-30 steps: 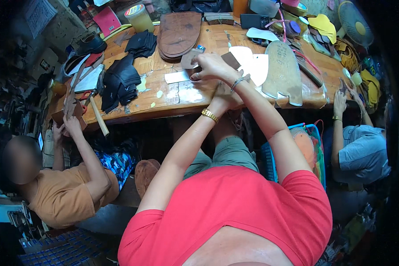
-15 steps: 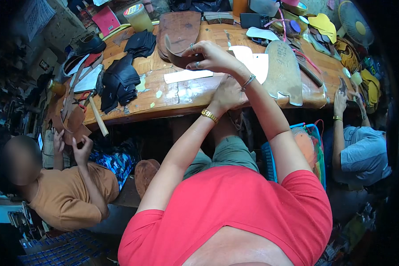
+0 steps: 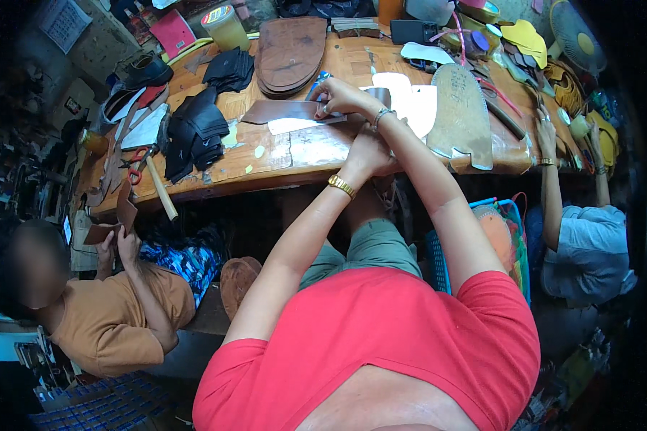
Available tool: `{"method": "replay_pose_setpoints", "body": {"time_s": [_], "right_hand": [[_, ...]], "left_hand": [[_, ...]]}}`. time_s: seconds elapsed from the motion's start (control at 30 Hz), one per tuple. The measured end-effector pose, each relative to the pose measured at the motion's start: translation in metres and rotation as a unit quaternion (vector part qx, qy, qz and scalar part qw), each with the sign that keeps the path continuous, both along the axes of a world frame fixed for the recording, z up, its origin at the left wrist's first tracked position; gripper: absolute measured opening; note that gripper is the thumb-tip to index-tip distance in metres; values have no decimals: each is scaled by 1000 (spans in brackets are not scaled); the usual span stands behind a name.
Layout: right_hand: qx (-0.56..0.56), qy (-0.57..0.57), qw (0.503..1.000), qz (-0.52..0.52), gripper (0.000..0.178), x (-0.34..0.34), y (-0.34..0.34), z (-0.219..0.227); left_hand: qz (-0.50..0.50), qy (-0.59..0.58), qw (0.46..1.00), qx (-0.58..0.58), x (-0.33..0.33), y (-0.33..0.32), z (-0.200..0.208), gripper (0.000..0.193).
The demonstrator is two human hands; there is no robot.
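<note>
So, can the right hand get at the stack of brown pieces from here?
Probably yes: the right hand is near the brown stack with no arm between, though busy with the brown strip.

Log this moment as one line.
right hand: touching brown leather strip; left hand: closer to body, hold unclear; nearby: white strip, stacked brown leather pieces

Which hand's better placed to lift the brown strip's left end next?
Likely the right: the right hand is at the brown strip, nearer that end. The left hand sits farther back, by the table edge.
</note>
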State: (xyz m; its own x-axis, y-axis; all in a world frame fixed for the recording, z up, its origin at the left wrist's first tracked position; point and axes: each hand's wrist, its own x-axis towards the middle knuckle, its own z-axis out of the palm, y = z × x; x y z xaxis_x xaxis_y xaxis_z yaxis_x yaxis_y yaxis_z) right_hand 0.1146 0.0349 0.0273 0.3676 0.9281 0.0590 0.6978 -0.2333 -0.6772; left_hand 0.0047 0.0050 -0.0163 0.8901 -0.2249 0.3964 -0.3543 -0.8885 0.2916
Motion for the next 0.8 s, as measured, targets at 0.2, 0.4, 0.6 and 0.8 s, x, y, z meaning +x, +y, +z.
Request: {"method": "replay_pose_setpoints", "body": {"time_s": [0.2, 0.4, 0.6, 0.8], "right_hand": [[71, -45, 996, 13, 47, 17, 3, -22], [17, 66, 998, 2, 47, 18, 5, -15], [0, 22, 999, -24, 45, 16, 2, -9], [23, 26, 999, -15, 41, 14, 4, -7]], "left_hand": [[-2, -23, 1000, 14, -1, -3, 0, 73], [6, -14, 1000, 7, 0, -2, -4, 74], [3, 3, 1000, 1, -3, -3, 7, 74], [5, -8, 1000, 1, -3, -2, 4, 74]]}}
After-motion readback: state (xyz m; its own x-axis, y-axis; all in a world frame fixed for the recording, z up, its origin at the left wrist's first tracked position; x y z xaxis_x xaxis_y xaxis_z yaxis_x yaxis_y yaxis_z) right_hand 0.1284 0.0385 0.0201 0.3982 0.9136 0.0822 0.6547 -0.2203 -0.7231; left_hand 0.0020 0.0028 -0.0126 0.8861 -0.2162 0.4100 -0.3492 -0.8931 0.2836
